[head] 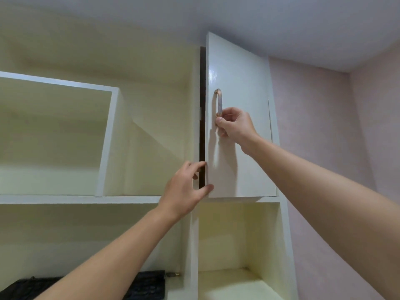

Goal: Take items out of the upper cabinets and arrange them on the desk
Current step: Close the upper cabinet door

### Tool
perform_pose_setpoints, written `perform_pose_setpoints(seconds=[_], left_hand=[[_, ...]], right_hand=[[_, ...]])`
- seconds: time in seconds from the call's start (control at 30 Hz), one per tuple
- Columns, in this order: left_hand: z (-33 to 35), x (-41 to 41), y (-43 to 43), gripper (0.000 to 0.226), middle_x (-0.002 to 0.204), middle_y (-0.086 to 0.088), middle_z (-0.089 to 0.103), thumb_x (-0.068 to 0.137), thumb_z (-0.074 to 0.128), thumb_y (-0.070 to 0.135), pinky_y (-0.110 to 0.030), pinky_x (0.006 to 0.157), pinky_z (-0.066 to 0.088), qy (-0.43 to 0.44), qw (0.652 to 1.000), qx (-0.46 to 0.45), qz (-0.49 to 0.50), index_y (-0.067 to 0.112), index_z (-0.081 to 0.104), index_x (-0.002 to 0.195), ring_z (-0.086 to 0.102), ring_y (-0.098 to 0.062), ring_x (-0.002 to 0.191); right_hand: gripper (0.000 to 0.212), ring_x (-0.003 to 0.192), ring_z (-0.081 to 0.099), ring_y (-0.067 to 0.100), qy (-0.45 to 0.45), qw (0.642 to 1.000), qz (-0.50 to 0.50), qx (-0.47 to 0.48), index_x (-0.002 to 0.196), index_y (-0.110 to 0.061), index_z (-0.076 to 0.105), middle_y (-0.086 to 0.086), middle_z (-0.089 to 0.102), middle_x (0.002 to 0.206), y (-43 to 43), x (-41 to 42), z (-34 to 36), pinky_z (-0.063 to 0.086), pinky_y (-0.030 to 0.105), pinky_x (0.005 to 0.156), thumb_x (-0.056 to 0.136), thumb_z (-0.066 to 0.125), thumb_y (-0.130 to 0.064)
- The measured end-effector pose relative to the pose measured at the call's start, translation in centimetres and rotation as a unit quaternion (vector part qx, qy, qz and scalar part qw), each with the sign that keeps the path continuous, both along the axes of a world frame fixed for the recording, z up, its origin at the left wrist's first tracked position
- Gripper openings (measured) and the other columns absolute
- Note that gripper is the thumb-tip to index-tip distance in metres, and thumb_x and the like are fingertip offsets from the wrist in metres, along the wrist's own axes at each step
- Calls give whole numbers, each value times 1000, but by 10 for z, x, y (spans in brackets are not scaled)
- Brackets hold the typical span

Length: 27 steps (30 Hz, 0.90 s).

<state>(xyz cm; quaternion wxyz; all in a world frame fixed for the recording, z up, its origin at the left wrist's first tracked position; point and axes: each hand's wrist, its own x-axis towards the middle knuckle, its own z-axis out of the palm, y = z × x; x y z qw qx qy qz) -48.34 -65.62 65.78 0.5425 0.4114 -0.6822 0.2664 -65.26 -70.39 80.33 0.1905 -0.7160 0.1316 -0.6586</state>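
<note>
A white upper cabinet door point(238, 87) stands slightly ajar, with a dark gap along its left edge. My right hand point(234, 126) grips the lower end of the door's metal handle point(218, 102). My left hand point(186, 189) holds the door's lower left edge, fingers curled behind it and thumb on its front. The inside of the cabinet is hidden behind the door.
Open white shelves point(86, 199) lie to the left and an open cubby point(238, 245) sits under the door. A black bag point(147, 286) lies at the bottom, beside a small brass-tipped object point(173, 274). A pink wall point(324, 148) is on the right.
</note>
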Motion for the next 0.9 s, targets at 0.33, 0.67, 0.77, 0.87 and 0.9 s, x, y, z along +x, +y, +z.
perform_pose_setpoints(seconds=[0.33,0.67,0.77,0.87,0.9], left_hand=[[0,21,-30,66,108,10,50,78,81,27,-24,77,49,83,996,20,-27,36,49,134,59,-8,82],[-2,25,-36,68,109,8,50,80,78,28,-29,77,52,64,998,18,-5,35,46,139,59,-8,83],[-3,24,-32,72,113,10,47,83,76,31,-33,78,52,51,998,42,13,37,40,145,59,-6,86],[-8,27,-26,81,126,9,46,87,73,35,-37,85,51,10,995,82,48,36,28,155,59,-11,101],[-11,28,-23,83,132,7,46,88,72,36,-39,90,51,-1,994,95,57,34,26,156,58,-14,109]], right_hand=[[11,81,69,16,6,999,-38,-16,96,-21,69,-2,74,94,-38,30,5,59,36,78,89,68,-12],[19,83,70,16,-11,997,-66,-25,101,-19,71,-4,74,93,-52,38,6,60,41,82,82,67,-20],[25,89,67,15,-12,999,-51,-10,111,-17,68,-4,71,101,-40,41,-3,55,35,82,87,66,-21],[34,101,64,12,10,998,-58,-3,126,-17,60,-6,65,113,-23,38,-23,52,29,84,93,63,-26],[35,102,63,11,25,997,-78,-8,128,-18,59,-6,64,115,-20,35,-32,52,29,84,94,62,-28]])
